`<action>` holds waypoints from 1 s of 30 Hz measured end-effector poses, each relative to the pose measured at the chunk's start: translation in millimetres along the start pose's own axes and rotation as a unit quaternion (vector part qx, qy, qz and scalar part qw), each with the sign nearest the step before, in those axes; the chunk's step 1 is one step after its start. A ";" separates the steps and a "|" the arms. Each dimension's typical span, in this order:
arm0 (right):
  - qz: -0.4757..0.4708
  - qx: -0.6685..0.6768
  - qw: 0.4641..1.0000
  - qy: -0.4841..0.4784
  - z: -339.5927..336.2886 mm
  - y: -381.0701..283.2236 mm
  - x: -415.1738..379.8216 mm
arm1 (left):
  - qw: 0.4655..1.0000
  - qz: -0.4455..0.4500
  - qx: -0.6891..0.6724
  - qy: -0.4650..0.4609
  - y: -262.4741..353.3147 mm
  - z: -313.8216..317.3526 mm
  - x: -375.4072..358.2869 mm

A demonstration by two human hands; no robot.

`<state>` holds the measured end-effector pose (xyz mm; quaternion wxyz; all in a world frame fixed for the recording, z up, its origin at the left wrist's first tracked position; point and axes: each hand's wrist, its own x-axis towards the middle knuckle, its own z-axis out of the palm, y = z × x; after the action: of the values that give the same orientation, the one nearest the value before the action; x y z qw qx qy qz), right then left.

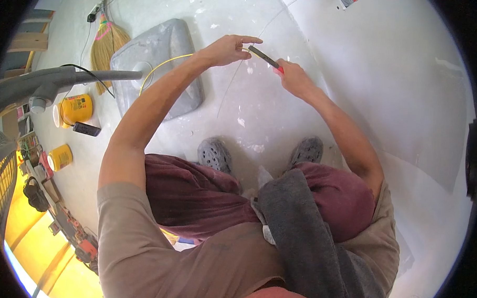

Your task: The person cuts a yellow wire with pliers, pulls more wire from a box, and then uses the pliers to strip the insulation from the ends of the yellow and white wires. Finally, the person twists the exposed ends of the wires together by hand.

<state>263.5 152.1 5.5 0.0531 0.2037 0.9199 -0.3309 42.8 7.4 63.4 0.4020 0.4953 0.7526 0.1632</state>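
Observation:
My left hand (229,50) is at the upper middle, its index finger stretched out and its thumb below. A yellow cable (165,63) runs behind my left wrist and comes out between thumb and finger. In my right hand (293,77) is a dark tool (264,57) with a red part at the handle, its tip by my left fingertips at the cable's end. A thin pale wire (230,88) hangs down and curves over the floor below my left hand.
A grey fan base (176,42) with a pole (109,75) stands at the left, beside a straw broom (106,47). Yellow tubs (76,109) and tools lie further left. A pale wall (388,75) rises at the right. Grey clogs (215,153) are on my feet.

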 end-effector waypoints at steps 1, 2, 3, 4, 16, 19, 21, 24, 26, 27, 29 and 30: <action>-0.012 0.021 1.000 -0.007 -2.4 0.1 -1.0 | 1.000 0.001 0.001 0.002 0.8 -1.1 -0.6; -0.024 0.042 0.999 -0.014 -5.2 0.5 -1.5 | 1.000 0.006 0.008 0.005 3.2 -2.2 -2.0; -0.024 0.040 0.999 -0.013 -8.9 1.8 -1.5 | 1.000 0.013 0.015 0.008 -0.8 -0.2 0.2; -0.028 0.023 0.999 -0.028 -12.5 3.4 -2.1 | 1.000 0.014 0.014 0.009 -5.3 4.0 2.8; 0.014 0.023 0.992 -0.122 -41.9 -2.1 -4.7 | 0.999 0.027 0.005 0.040 -3.1 1.1 -4.9; 0.017 0.023 0.992 -0.124 -43.8 -4.1 -4.2 | 0.996 0.060 -0.003 0.062 -4.0 3.8 -4.8; 0.011 0.025 0.992 -0.124 -40.4 -0.9 -2.2 | 0.995 0.056 -0.034 0.072 -2.0 5.6 -5.1; -0.022 0.031 0.993 -0.112 -34.6 2.3 0.4 | 0.995 0.062 -0.024 0.075 -1.1 6.1 -6.1; -0.014 0.023 0.993 -0.118 -36.4 -1.9 1.3 | 0.995 0.061 -0.021 0.076 -1.3 5.2 -6.2; -0.014 0.024 0.993 -0.119 -35.1 0.3 2.4 | 0.995 0.062 -0.018 0.077 -1.8 4.9 -5.7; -0.042 0.000 0.994 -0.103 -32.7 5.0 5.6 | 0.996 0.053 -0.014 0.071 -2.6 5.1 -4.6; -0.041 0.000 0.994 -0.104 -34.2 3.9 6.3 | 0.997 0.044 -0.010 0.066 -2.9 5.4 -3.6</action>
<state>260.6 178.5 28.3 0.1348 0.1300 0.9171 -0.3520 45.9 2.2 59.8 0.3485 0.5125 0.7531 0.2205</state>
